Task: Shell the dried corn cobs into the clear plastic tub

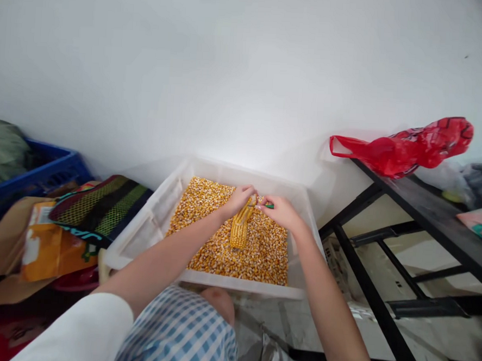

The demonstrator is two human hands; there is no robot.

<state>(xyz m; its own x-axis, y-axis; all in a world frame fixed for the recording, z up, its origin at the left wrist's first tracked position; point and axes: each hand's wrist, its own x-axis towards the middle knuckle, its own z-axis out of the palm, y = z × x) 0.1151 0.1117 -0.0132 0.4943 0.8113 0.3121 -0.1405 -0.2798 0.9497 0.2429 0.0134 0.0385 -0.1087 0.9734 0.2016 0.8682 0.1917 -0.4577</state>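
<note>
Nearest the camera: a blue checked cloth (182, 335) over the lap, with a knee just under the near rim of the white tub (148, 224). The tub is filled with loose corn kernels (261, 252).

Corn cob (240, 227): stands nearly upright in the middle of the tub, lower end down in the kernels, top leaning toward the far wall.

Left hand (237, 199): forearm reaches in over the near left corner; fingers closed around the cob's upper end.

Right hand (280, 211): forearm comes in from the right; fingers pinch a small green-handled tool (269, 205) whose tip meets the cob top, close to the left fingers.

Risk, as judged: the tool point sits just beside the holding fingers, so a slip off a hard kernel could jab them. The cob is gripped only at the top, so a sideways push could tip it.

Beyond: bags and a blue crate (41, 174) at left, a black frame (383, 254) with a red plastic bag (410, 147) at right, a white wall behind.
</note>
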